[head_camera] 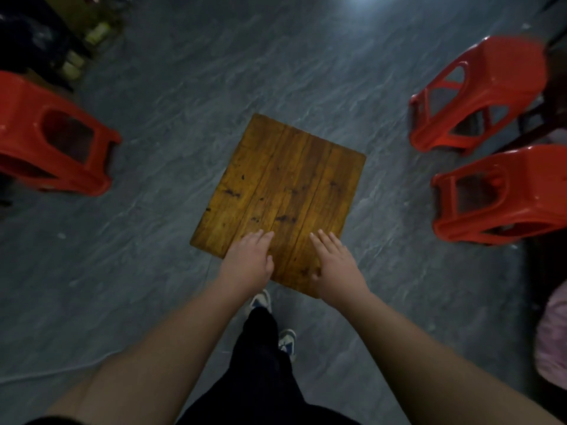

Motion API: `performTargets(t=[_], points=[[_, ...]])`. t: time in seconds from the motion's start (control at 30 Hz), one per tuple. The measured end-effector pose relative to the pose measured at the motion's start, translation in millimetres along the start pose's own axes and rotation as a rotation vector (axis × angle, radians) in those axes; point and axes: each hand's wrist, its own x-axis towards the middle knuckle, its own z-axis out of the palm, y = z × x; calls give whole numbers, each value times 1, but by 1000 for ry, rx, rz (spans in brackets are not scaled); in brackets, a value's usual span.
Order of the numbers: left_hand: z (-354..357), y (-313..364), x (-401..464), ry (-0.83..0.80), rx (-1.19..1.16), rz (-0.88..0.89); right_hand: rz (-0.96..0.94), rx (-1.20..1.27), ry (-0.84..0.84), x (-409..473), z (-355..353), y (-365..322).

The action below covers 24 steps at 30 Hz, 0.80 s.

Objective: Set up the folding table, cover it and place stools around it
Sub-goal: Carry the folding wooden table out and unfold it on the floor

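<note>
While both arms reach forward and down, the left hand (pixel 248 261) and the right hand (pixel 334 261) lie flat, palms down, fingers straight and slightly spread, on the near edge of the wooden counter (pixel 285 185). Neither hand holds anything. This small folding counter stands on the grey floor (pixel 171 87) in the middle of the view, its plank top bare and marked with dark spots; its legs are hidden under the top. One red plastic stool (pixel 52 136) stands well apart to the left of the counter. Two more red plastic stools stand to the right, the farther stool (pixel 481 96) and the nearer stool (pixel 503 194) just beside each other. Below the counter's near edge show the person's dark trousers (pixel 264 357) and two sneakers (pixel 287 338). At the right border lies something pale pink (pixel 552 338), too blurred to name. Dim clutter sits in the upper left corner.
</note>
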Motion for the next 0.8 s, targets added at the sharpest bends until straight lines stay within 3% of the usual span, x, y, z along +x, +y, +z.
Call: performTargets(t=[0.43, 0.8], points=[[-18, 8, 102, -56, -104, -205, -130, -162, -147, 113, -73, 31], [46, 74, 180, -10, -212, -554, -435, -290, -310, 243, -91, 142]])
